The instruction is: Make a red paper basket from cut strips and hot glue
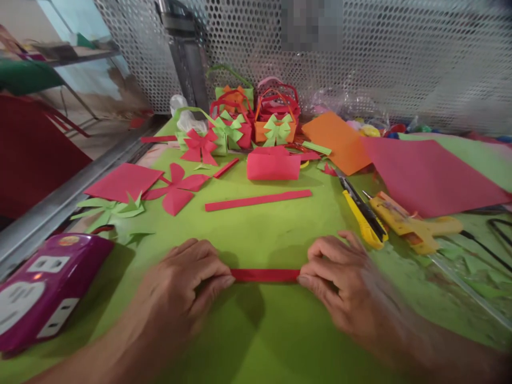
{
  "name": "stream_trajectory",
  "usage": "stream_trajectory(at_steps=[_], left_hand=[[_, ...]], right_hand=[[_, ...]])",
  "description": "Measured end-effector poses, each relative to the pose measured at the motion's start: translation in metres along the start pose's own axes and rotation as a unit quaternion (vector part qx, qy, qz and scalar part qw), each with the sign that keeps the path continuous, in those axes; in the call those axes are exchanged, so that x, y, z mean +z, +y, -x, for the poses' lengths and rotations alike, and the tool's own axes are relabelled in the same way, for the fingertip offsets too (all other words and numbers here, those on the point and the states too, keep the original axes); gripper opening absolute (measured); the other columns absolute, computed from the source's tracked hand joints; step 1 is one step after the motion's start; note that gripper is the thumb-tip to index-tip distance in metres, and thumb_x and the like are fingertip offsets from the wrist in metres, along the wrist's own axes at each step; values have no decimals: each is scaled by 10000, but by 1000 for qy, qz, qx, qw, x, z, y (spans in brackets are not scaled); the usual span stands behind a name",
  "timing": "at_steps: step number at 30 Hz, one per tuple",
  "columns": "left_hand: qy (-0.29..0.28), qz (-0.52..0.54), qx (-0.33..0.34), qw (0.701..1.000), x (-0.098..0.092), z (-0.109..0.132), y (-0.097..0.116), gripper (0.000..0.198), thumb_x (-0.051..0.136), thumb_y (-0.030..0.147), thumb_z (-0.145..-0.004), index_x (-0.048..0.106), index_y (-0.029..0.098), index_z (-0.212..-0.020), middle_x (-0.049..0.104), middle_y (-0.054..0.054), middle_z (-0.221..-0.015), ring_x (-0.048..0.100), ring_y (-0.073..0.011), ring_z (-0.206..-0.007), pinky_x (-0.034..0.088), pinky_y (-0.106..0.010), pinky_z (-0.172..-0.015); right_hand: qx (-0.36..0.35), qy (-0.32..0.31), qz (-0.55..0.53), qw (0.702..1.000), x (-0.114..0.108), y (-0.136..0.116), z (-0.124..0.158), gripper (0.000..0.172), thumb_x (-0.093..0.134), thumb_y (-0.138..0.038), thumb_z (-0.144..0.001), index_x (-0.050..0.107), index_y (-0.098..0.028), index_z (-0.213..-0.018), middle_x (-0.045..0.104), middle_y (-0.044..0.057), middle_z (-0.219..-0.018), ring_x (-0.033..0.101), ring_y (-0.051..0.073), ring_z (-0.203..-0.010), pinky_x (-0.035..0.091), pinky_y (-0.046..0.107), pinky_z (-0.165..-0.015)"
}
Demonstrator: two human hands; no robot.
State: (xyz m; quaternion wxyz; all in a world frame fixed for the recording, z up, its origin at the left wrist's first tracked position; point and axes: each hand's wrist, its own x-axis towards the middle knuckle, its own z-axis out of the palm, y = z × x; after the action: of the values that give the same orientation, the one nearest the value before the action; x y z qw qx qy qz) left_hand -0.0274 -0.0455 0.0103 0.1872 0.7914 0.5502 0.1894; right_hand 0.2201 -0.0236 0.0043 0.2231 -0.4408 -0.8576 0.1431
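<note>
A narrow red paper strip [265, 275] stretches level between my two hands, low over the green work surface. My left hand [188, 280] pinches its left end between thumb and fingers. At the other end, my right hand [340, 280] grips the strip the same way. Beyond them lies a second red paper strip [258, 200], flat and slightly slanted. Behind that sits a folded red paper piece [273, 165], box-like in shape. A red four-petal paper cutout [176, 189] rests to the left, beside a square of red paper [124, 181].
Small paper baskets with bows [276, 129] stand at the back against a perforated metal panel [248, 42]. On the right are a yellow utility knife [364, 218], a yellow glue gun [408, 221] and red paper sheets [432, 176]. A purple power strip [52, 288] lies left.
</note>
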Motion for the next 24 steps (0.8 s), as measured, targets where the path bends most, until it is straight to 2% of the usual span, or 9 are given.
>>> stream_trajectory(at_steps=[7, 13, 24], left_hand=[[23, -36, -33, 999, 4, -2, 0, 259, 466, 301, -851, 559, 196, -634, 538, -7, -651, 486, -165, -644, 378, -304, -590], [16, -63, -48, 997, 3, -3, 4, 260, 439, 298, -851, 532, 188, -635, 535, -16, -666, 477, -176, -662, 373, -332, -613], [9, -119, -43, 992, 7, -4, 5, 273, 387, 283, -875, 498, 186, -645, 513, -20, -674, 458, -183, -677, 335, -339, -627]], right_hand=[[17, -37, 33, 999, -4, -6, -8, 300, 474, -181, -866, 563, -184, -579, 528, -6, -652, 435, 136, -637, 271, 364, -723], [9, -48, 83, 995, -2, -8, -11, 339, 421, -158, -866, 535, -178, -548, 511, 5, -628, 445, 144, -624, 278, 401, -769], [-1, -74, 148, 986, 1, -10, -11, 272, 455, -102, -809, 530, -198, -565, 509, 9, -649, 457, 169, -662, 261, 456, -846]])
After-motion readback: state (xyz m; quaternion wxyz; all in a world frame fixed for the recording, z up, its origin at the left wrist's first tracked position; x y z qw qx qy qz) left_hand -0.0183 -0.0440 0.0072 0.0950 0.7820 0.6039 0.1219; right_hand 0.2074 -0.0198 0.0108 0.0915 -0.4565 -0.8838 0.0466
